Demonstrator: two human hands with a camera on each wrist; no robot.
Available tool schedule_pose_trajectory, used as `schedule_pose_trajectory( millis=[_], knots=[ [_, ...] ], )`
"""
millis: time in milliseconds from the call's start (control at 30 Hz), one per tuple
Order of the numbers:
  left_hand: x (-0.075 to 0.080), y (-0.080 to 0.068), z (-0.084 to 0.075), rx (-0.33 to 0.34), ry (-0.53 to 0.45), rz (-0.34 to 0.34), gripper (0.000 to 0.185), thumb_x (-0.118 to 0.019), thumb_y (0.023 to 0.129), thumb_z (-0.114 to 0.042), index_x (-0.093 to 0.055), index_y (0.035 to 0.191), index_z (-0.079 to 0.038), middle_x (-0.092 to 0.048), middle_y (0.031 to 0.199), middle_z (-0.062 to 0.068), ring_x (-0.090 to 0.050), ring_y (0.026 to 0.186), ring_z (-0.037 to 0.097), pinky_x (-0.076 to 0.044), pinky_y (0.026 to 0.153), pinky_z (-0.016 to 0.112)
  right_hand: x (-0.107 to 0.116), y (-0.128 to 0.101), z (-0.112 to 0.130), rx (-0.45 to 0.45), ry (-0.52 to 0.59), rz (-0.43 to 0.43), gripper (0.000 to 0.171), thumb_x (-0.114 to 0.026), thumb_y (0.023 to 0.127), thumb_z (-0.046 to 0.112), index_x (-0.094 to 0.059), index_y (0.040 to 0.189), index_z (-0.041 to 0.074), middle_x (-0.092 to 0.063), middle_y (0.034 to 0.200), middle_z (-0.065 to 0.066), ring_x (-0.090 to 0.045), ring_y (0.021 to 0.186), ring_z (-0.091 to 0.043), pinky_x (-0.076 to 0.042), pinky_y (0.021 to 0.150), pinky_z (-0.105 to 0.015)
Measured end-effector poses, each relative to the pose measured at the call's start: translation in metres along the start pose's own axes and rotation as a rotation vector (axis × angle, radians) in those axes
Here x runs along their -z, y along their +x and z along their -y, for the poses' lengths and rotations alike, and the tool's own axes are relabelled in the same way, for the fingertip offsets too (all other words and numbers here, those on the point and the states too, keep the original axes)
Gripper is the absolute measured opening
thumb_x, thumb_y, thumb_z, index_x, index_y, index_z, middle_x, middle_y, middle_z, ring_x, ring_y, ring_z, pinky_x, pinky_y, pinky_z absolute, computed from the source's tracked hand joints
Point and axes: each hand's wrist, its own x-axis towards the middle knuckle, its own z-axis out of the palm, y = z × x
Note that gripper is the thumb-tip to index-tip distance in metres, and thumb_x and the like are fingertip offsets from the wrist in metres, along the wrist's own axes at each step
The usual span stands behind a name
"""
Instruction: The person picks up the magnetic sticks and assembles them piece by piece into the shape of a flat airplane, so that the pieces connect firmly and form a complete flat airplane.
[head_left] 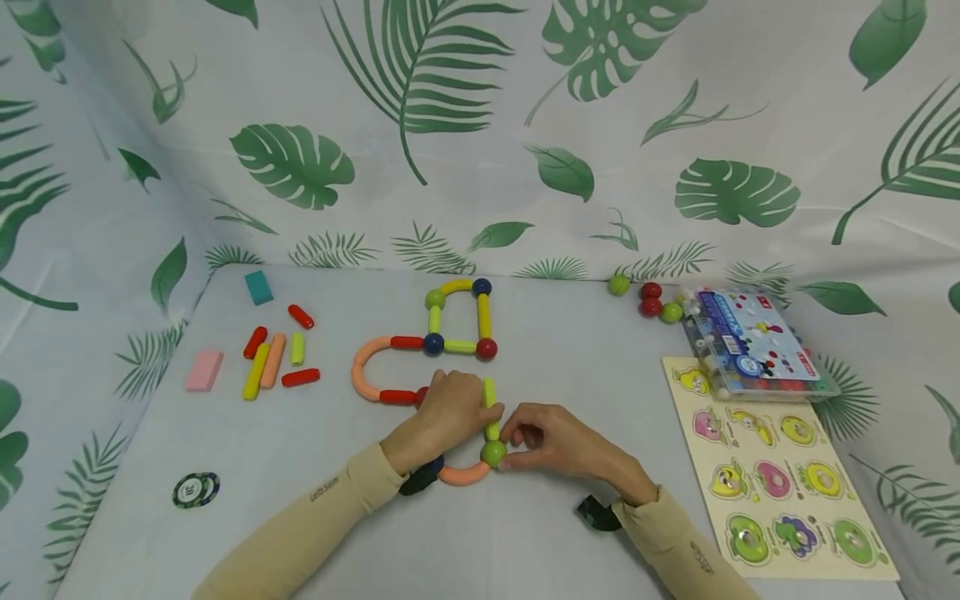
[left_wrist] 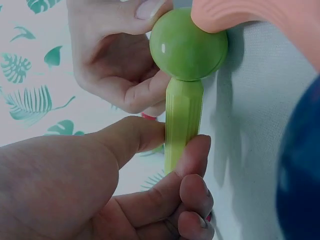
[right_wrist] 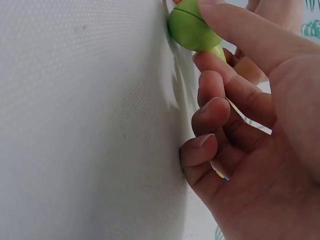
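Note:
My left hand (head_left: 448, 410) pinches a straight light-green magnetic stick (left_wrist: 183, 110) between thumb and fingers. One end of the stick meets a green ball (head_left: 493, 453). My right hand (head_left: 558, 442) holds that ball between thumb and index finger, the other fingers curled, as the right wrist view shows. A curved orange stick (head_left: 463, 475) joins the ball's other side and leads toward a dark blue ball (left_wrist: 302, 170), mostly hidden by the left wrist in the head view. Beyond the hands lies a linked figure of red sticks (head_left: 397, 397), curved orange pieces (head_left: 364, 367) and coloured balls.
Loose sticks (head_left: 274, 360), a pink block (head_left: 205, 370) and a teal block (head_left: 258, 287) lie at left, with poker-like chips (head_left: 197, 490) nearer. At right, a plastic box (head_left: 757, 342) overlaps a fruit picture board (head_left: 810, 492). Red and green balls (head_left: 651, 307) sit beside the box.

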Motion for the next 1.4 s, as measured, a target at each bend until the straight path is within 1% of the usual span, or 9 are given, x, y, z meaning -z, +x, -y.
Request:
schedule_pose_trajectory(
  millis=[367, 633, 767, 867, 933, 1033, 1167, 1300, 1400],
  knots=[
    [-0.001, -0.001, -0.002, -0.005, -0.008, 0.069, 0.051, -0.071, 0.095, -0.036, -0.052, 0.054, -0.011, -0.039, 0.05, -0.003, -0.047, 0.058, 0.016, -0.031, 0.072, 0.034, -0.001, 0.0, 0.001, -0.014, 0.005, 0.036, 0.033, -0.083, 0.081, 0.047, -0.068, 0.099, 0.024, -0.064, 0.086, 0.002, -0.056, 0.076, -0.01, -0.046, 0.066, -0.02],
    [-0.004, -0.003, 0.002, -0.049, -0.017, 0.071, 0.055, -0.071, 0.095, -0.037, -0.05, 0.05, -0.013, -0.035, 0.048, -0.006, -0.043, 0.054, 0.013, -0.03, 0.071, 0.033, -0.001, -0.001, 0.002, -0.012, 0.0, 0.048, 0.034, -0.083, 0.081, 0.047, -0.069, 0.1, 0.023, -0.064, 0.087, 0.003, -0.055, 0.075, -0.009, -0.046, 0.065, -0.02],
    [-0.005, -0.003, 0.005, -0.044, -0.043, 0.088, 0.053, -0.071, 0.095, -0.039, -0.054, 0.051, -0.013, -0.038, 0.049, -0.006, -0.045, 0.055, 0.014, -0.03, 0.073, 0.034, 0.006, -0.003, -0.002, -0.024, -0.013, 0.024, 0.034, -0.081, 0.082, 0.049, -0.071, 0.103, 0.024, -0.065, 0.089, 0.005, -0.056, 0.076, -0.009, -0.047, 0.066, -0.02],
    [0.0, -0.005, 0.01, -0.036, -0.081, 0.08, 0.046, -0.07, 0.095, -0.041, -0.066, 0.061, -0.011, -0.05, 0.055, -0.006, -0.049, 0.063, 0.014, -0.034, 0.076, 0.035, 0.019, -0.005, -0.008, -0.052, -0.03, -0.054, 0.035, -0.08, 0.084, 0.05, -0.072, 0.104, 0.023, -0.064, 0.088, 0.006, -0.055, 0.076, -0.008, -0.047, 0.066, -0.021],
    [0.007, -0.008, 0.015, -0.028, -0.102, 0.041, 0.04, -0.07, 0.095, -0.042, -0.073, 0.072, -0.01, -0.057, 0.064, -0.006, -0.051, 0.07, 0.014, -0.036, 0.079, 0.035, 0.033, -0.007, -0.013, -0.074, -0.056, -0.139, 0.034, -0.08, 0.085, 0.047, -0.073, 0.105, 0.021, -0.062, 0.087, 0.007, -0.054, 0.075, -0.01, -0.046, 0.065, -0.022],
    [0.019, -0.016, 0.031, -0.045, -0.11, -0.085, 0.03, -0.073, 0.093, -0.038, -0.078, 0.081, -0.01, -0.06, 0.072, -0.006, -0.051, 0.075, 0.013, -0.039, 0.08, 0.035, 0.059, -0.01, -0.023, -0.135, -0.097, -0.28, 0.031, -0.079, 0.087, 0.041, -0.073, 0.107, 0.018, -0.061, 0.088, 0.005, -0.054, 0.077, -0.013, -0.045, 0.065, -0.023],
    [0.033, -0.027, 0.056, -0.07, -0.108, -0.241, 0.021, -0.079, 0.089, -0.031, -0.078, 0.083, -0.011, -0.061, 0.075, -0.005, -0.052, 0.076, 0.013, -0.043, 0.078, 0.033, 0.098, -0.012, -0.046, -0.243, -0.17, -0.459, 0.032, -0.076, 0.091, 0.038, -0.073, 0.112, 0.014, -0.064, 0.094, -0.001, -0.056, 0.08, -0.017, -0.045, 0.066, -0.024],
    [0.04, -0.032, 0.073, -0.065, -0.11, -0.299, 0.017, -0.083, 0.086, -0.026, -0.079, 0.087, -0.009, -0.067, 0.079, -0.003, -0.058, 0.079, 0.015, -0.047, 0.078, 0.033, 0.132, -0.016, -0.077, -0.374, -0.211, -0.593, 0.042, -0.071, 0.095, 0.041, -0.069, 0.121, 0.009, -0.063, 0.1, -0.008, -0.056, 0.085, -0.02, -0.045, 0.064, -0.024],
    [0.044, -0.033, 0.078, -0.059, -0.104, -0.3, 0.019, -0.083, 0.085, -0.025, -0.08, 0.09, -0.008, -0.067, 0.081, -0.001, -0.058, 0.082, 0.018, -0.048, 0.08, 0.036, 0.149, -0.021, -0.096, -0.485, -0.192, -0.694, 0.046, -0.067, 0.097, 0.042, -0.066, 0.125, 0.005, -0.061, 0.104, -0.011, -0.055, 0.09, -0.022, -0.044, 0.065, -0.023]
  ],
)
